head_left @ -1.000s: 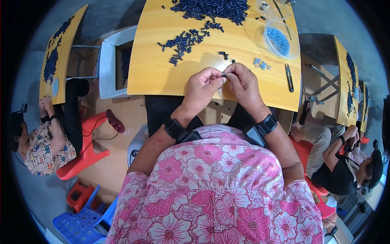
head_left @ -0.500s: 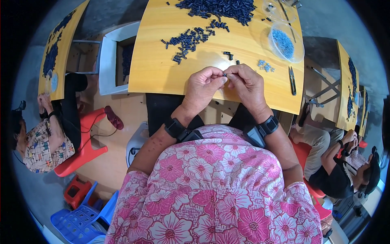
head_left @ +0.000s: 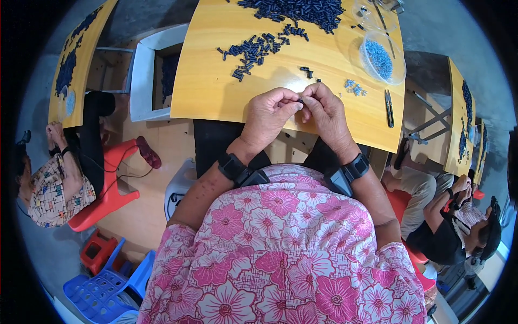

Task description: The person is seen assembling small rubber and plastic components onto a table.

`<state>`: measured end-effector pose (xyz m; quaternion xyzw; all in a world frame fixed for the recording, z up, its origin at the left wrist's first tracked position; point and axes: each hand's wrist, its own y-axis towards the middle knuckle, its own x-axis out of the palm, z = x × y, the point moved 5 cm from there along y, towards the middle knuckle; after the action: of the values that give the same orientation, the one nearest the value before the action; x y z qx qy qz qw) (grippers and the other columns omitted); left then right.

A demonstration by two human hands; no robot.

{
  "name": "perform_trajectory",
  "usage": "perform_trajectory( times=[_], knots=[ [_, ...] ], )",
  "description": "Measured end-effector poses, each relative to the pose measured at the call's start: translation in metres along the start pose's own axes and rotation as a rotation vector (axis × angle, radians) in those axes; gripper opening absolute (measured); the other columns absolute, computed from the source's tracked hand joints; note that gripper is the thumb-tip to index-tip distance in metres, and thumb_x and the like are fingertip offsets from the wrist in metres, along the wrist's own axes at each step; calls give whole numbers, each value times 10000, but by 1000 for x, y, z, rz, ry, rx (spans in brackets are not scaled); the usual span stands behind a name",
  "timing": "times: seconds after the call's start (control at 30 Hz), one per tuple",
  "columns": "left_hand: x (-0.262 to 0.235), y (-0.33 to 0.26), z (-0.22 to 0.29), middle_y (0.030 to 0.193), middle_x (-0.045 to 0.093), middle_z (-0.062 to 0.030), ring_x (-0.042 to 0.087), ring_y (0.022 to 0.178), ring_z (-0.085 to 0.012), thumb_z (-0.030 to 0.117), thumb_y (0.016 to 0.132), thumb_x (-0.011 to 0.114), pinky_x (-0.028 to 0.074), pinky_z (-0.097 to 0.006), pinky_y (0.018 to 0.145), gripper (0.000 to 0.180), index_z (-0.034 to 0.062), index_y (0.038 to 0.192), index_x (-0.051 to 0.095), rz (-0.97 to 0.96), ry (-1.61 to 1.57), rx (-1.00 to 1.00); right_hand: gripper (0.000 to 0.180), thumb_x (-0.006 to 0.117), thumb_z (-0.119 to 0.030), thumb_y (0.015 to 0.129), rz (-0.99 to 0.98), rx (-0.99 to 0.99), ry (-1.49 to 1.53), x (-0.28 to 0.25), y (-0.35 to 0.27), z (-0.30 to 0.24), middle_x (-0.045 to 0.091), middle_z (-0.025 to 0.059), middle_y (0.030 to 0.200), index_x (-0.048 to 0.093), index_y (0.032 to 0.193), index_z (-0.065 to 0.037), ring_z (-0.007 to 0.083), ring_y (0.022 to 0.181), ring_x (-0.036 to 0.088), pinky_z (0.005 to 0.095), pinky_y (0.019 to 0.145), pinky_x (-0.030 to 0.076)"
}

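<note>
Over the table's near edge, my left hand (head_left: 271, 114) and my right hand (head_left: 327, 114) meet fingertip to fingertip, both pinched closed. Between them shows a tiny black part (head_left: 300, 100), mostly covered by thumbs and fingers. Just beyond the hands lie a few loose black cylindrical pieces (head_left: 307, 72). To the right of them is a small cluster of pale blue bits (head_left: 354, 87). Black-handled snips (head_left: 389, 108) rest farther right, near the table's edge.
A large heap of black pieces (head_left: 302, 13) covers the far side of the yellow table (head_left: 208, 92), with a smaller spread (head_left: 253, 54) nearer. A clear tub (head_left: 400, 73) holds light blue bits. Left stands an open white box (head_left: 141, 92). People (head_left: 65, 186) sit at other tables on both sides.
My right fingers have curled in slightly around the small black part. My left hand keeps its pinch. The whole view has shifted a little.
</note>
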<state>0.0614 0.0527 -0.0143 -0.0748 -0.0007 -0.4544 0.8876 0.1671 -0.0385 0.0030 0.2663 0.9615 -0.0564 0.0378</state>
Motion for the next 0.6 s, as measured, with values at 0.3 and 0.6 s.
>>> perform_trajectory(
  times=[0.3, 0.6],
  knots=[
    [0, 0, -1, 825, 634, 10, 561, 748, -37, -2, 841, 644, 470, -189, 684, 92, 0, 933, 638, -13, -5, 60, 28, 538, -11, 906, 39, 89, 151, 0, -2, 4, 549, 10, 665, 565, 911, -6, 71, 585, 517, 219, 562, 443],
    [0, 0, -4, 819, 639, 1, 571, 731, -43, 8, 843, 646, 480, -194, 667, 106, -4, 948, 639, -37, 20, 60, 48, 529, -22, 909, 38, 42, 73, -2, -4, 6, 545, 10, 646, 572, 900, -4, 77, 594, 533, 223, 579, 458]
  ],
)
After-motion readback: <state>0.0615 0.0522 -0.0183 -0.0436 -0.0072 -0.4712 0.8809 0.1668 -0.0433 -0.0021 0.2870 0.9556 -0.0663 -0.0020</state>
